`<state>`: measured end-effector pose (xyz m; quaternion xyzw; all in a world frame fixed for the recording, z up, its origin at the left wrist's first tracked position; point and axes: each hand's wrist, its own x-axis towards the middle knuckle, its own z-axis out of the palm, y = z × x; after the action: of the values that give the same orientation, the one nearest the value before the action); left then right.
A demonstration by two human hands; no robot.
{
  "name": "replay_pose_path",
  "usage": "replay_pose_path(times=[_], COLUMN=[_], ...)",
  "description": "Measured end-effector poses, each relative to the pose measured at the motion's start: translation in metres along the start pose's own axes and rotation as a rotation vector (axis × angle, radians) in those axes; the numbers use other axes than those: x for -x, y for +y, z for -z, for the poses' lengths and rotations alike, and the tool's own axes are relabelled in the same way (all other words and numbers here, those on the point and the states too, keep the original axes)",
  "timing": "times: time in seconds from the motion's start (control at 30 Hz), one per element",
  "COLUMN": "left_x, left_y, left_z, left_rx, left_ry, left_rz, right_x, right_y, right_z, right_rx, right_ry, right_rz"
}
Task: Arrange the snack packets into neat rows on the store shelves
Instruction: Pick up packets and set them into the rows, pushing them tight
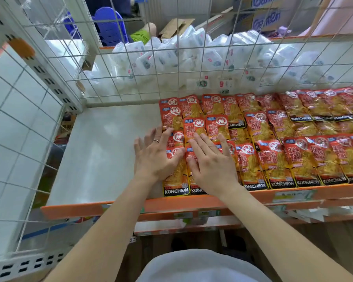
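Red and orange snack packets (273, 139) marked KONCHEW lie in overlapping rows across the right part of a white shelf (110, 149) with an orange front lip. My left hand (157, 155) lies flat with spread fingers on the leftmost packets (176, 180), a ring on one finger. Beside it, my right hand (210, 161) presses flat on the neighbouring front packets. Neither hand grips anything. The packets under my palms are partly hidden.
A white wire grid (171, 64) backs the shelf; behind it lie several white packets (212, 53). A perforated upright post (49, 78) and wire side panel stand at the left. Lower shelf edges (192, 216) show below. Cardboard boxes (259, 15) sit far back.
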<state>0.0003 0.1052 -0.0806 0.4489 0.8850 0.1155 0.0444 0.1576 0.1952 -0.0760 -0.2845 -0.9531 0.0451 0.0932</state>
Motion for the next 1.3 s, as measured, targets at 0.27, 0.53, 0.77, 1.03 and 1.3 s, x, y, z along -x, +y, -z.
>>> replay_pose_path(times=[0.27, 0.53, 0.77, 1.03, 1.3], left_x=[0.001, 0.001, -0.060, -0.071, -0.086], left_y=[0.003, 0.002, 0.008, 0.018, 0.044], left_z=[0.004, 0.010, 0.017, 0.015, 0.024], left_rx=[0.011, 0.144, 0.202, 0.075, -0.098], left_ry=[-0.054, -0.006, -0.061, -0.093, -0.122], left_rz=[0.019, 0.054, 0.148, 0.063, -0.237], right_x=[0.000, -0.006, -0.053, -0.056, -0.070], right_y=[0.001, 0.006, 0.044, 0.061, 0.067], right_z=[0.000, 0.015, 0.042, 0.028, 0.030], right_rx=[-0.059, -0.226, -0.124, -0.101, -0.092], right_ry=[-0.004, -0.004, -0.137, -0.302, -0.285], right_rz=[-0.005, -0.026, -0.158, -0.053, -0.087])
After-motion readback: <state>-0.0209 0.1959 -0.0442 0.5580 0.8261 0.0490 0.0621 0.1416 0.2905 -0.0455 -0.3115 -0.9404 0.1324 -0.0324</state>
